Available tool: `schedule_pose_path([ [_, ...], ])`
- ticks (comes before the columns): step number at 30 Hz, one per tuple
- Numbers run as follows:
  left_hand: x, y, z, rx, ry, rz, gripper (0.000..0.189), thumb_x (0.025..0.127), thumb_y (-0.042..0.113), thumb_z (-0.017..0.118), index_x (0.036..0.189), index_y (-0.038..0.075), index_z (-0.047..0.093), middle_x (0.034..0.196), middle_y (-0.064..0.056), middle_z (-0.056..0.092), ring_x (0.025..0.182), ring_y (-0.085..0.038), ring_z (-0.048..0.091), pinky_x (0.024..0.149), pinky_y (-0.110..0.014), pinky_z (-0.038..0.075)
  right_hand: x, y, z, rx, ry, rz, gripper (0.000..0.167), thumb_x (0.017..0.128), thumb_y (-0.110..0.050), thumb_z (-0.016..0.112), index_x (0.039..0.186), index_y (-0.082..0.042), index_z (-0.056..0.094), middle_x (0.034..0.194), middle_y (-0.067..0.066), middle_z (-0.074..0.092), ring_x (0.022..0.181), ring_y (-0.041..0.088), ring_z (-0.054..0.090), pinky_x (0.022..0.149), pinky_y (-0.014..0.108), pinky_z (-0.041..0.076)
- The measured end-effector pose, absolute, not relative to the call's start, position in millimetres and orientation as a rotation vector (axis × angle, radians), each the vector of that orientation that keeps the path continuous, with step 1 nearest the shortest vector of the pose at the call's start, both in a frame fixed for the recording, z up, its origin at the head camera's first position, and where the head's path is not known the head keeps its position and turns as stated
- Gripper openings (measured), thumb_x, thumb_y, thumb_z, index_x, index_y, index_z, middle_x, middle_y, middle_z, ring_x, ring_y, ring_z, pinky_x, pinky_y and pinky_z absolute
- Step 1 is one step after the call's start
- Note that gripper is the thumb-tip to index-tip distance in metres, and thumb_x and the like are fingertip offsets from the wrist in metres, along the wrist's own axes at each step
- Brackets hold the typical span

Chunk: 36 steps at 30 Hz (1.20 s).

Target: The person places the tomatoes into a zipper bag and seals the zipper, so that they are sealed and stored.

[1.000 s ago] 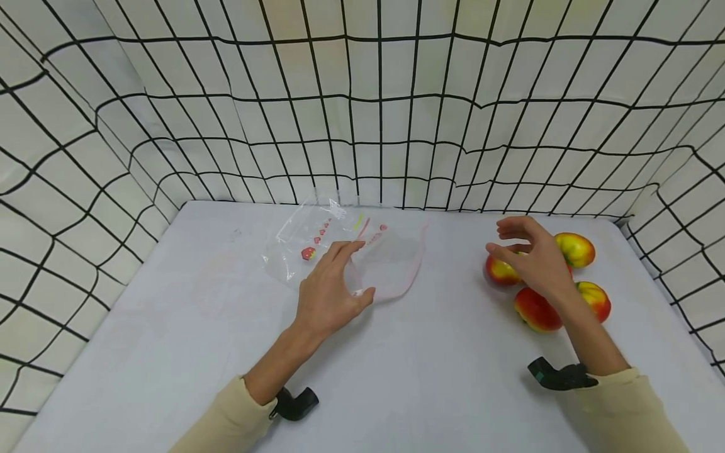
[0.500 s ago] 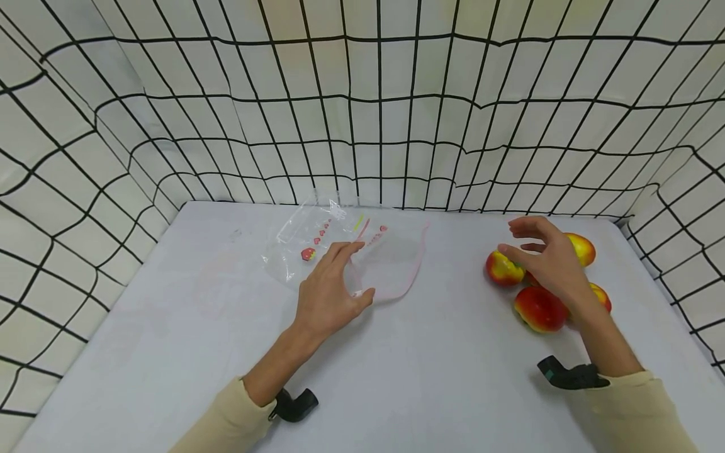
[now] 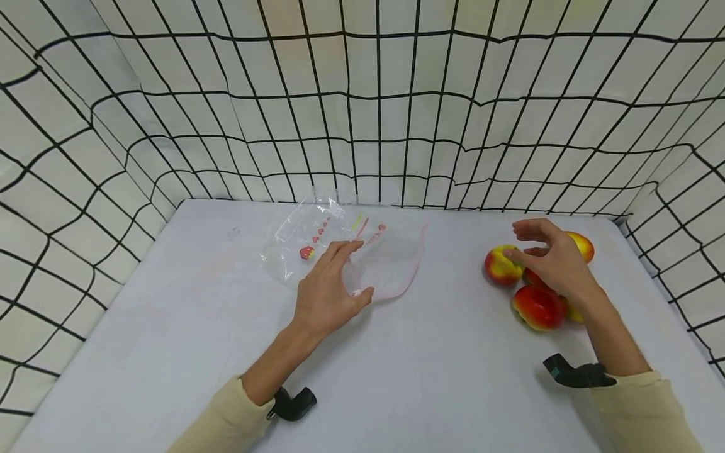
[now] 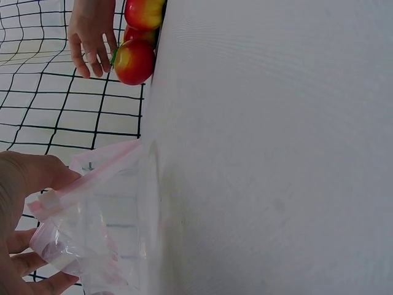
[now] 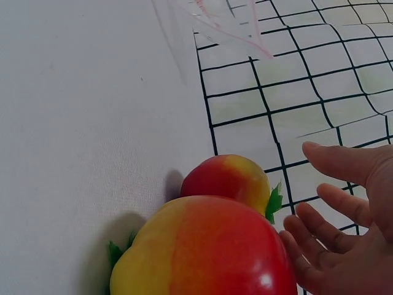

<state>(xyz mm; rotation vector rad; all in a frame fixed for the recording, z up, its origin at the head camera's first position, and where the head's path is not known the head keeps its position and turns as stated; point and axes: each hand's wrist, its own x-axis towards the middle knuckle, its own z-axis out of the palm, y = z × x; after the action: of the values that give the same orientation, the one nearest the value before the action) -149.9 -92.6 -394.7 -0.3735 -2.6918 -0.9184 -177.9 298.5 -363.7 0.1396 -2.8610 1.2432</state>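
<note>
In the head view my left hand (image 3: pixel 328 292) is at a clear plastic zip bag (image 3: pixel 391 264) with strawberry prints and a pink edge. Its thumb and fingers are spread apart at the bag's mouth; the left wrist view shows them touching the pink edge (image 4: pixel 92 178). Over a group of several red-and-yellow fruits with small green leaves hovers my right hand (image 3: pixel 557 261), fingers loosely bent, holding nothing. One fruit (image 3: pixel 503 265) lies left of that hand and another (image 3: pixel 538 308) in front of it; others are partly hidden beneath. In the right wrist view a large fruit (image 5: pixel 206 246) fills the foreground.
A white tabletop (image 3: pixel 430 377) carries everything. Black wire mesh (image 3: pixel 379 119) over pale panels encloses the back and both sides. Each wrist wears a black device, such as the right wrist camera (image 3: pixel 578 372).
My right hand has drawn back to the right, uncovering more of the left fruit and the front fruit. My left hand and the bag have stayed in place.
</note>
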Motion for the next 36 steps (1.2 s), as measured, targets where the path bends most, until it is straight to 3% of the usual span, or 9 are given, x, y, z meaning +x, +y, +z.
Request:
schedule_pose_path([
  [8, -150, -92, -394, -0.372, -2.703, -0.914, 0.074, 0.076, 0.025, 0.087, 0.144, 0.023, 0.058, 0.142, 0.008, 0.059, 0.112, -0.019, 0.065, 0.056, -0.027, 0.049, -179, 300, -368, 0.18, -2.962, 1.147, 0.062, 0.097, -0.036, 0.074, 0.146, -0.006, 0.051, 0.145, 0.023, 0.056, 0.127, 0.045, 0.059, 0.081, -0.003, 0.041],
  [10, -150, -92, -394, -0.371, -2.702, -0.913, 0.074, 0.076, 0.025, 0.087, 0.144, 0.023, 0.058, 0.142, 0.008, 0.059, 0.112, -0.019, 0.065, 0.056, -0.027, 0.049, -179, 300, -368, 0.169, -2.975, 1.121, 0.063, 0.097, -0.038, 0.074, 0.147, -0.007, 0.051, 0.146, 0.024, 0.056, 0.124, 0.046, 0.061, 0.089, 0.009, 0.052],
  [12, -150, -93, -395, -0.368, -2.704, -0.907, 0.074, 0.076, 0.025, 0.088, 0.144, 0.024, 0.058, 0.142, 0.008, 0.059, 0.112, -0.018, 0.065, 0.056, -0.027, 0.049, -179, 299, -368, 0.157, -2.988, 1.11, 0.064, 0.097, -0.039, 0.073, 0.148, -0.008, 0.051, 0.146, 0.024, 0.055, 0.123, 0.048, 0.062, 0.097, 0.03, 0.06],
  [15, -150, -93, -395, -0.367, -2.709, -0.902, 0.074, 0.076, 0.025, 0.088, 0.144, 0.024, 0.058, 0.142, 0.008, 0.059, 0.112, -0.018, 0.065, 0.056, -0.027, 0.049, -179, 298, -369, 0.145, -3.009, 1.104, 0.065, 0.097, -0.041, 0.073, 0.149, -0.009, 0.05, 0.148, 0.026, 0.052, 0.123, 0.05, 0.062, 0.103, 0.06, 0.056],
  [16, -150, -93, -395, -0.367, -2.71, -0.901, 0.074, 0.076, 0.025, 0.088, 0.144, 0.024, 0.058, 0.142, 0.008, 0.059, 0.112, -0.018, 0.065, 0.056, -0.027, 0.05, -179, 298, -369, 0.14, -3.016, 1.105, 0.066, 0.097, -0.041, 0.073, 0.15, -0.009, 0.049, 0.149, 0.027, 0.052, 0.123, 0.051, 0.062, 0.104, 0.063, 0.054],
  [36, -150, -92, -396, -0.369, -2.719, -0.911, 0.075, 0.077, 0.025, 0.088, 0.145, 0.024, 0.057, 0.143, 0.006, 0.059, 0.115, -0.019, 0.065, 0.06, -0.029, 0.053, -179, 290, -369, 0.198, -3.131, 1.082, 0.075, 0.092, -0.029, 0.079, 0.155, -0.011, 0.042, 0.155, 0.025, 0.049, 0.133, 0.05, 0.054, 0.111, 0.067, 0.048],
])
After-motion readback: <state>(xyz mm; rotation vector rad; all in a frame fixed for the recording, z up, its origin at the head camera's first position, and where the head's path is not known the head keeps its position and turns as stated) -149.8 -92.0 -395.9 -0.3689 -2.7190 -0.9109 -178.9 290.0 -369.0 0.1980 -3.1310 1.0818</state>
